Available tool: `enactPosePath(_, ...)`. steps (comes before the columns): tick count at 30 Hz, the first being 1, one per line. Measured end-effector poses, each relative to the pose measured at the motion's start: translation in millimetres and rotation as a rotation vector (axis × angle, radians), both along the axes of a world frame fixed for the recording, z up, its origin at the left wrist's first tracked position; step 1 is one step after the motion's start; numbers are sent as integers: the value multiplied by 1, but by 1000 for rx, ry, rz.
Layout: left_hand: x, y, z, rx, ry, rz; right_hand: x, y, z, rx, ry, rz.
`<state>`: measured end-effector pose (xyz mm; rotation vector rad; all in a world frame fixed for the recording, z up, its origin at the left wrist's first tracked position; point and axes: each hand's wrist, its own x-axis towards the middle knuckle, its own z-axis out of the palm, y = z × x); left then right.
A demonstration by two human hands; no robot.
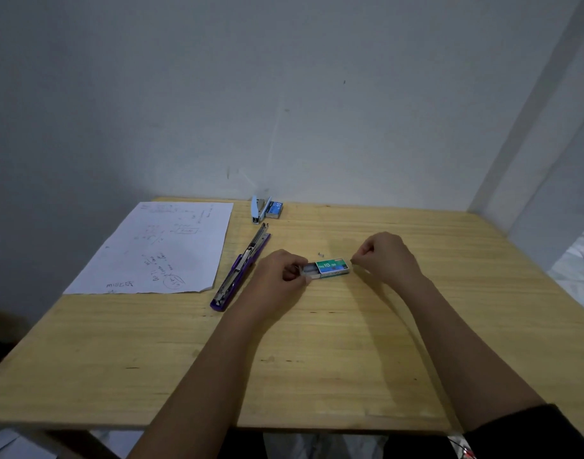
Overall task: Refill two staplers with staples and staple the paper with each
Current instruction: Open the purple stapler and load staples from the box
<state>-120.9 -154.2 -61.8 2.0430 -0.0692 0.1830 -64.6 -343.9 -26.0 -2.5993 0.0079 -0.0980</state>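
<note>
A green staple box [330,267] lies mid-table with its inner tray slid out to the left. My left hand [280,271] pinches the tray end, where staples show. My right hand [388,255] has curled fingers at the box's right end; whether they hold anything small I cannot tell. A purple stapler [240,271] lies flipped open, flat on the table left of my left hand. A light blue stapler [258,210] stands open at the back by the wall. The written-on paper sheet [161,250] lies at the left.
A blue staple box [274,209] sits beside the light blue stapler against the wall. A loose staple bit [321,255] lies just behind the green box. The wooden table [317,359] ends at walls behind and to the right.
</note>
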Motion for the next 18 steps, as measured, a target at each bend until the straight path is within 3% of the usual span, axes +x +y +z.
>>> enactPosePath(3, 2, -1, -1, 58, -34, -33, 0, -7, -16, 146, -7, 9)
enactPosePath(8, 3, -2, -3, 143, -40, -72, -14, -5, -24, 422, -311, 31)
enactPosePath(13, 6, -3, -6, 215, -29, -82, -19, -1, -33, 56, -193, 348)
enactPosePath(18, 5, -2, -2, 159, -66, -51, -12, 1, -35, -58, -237, 377)
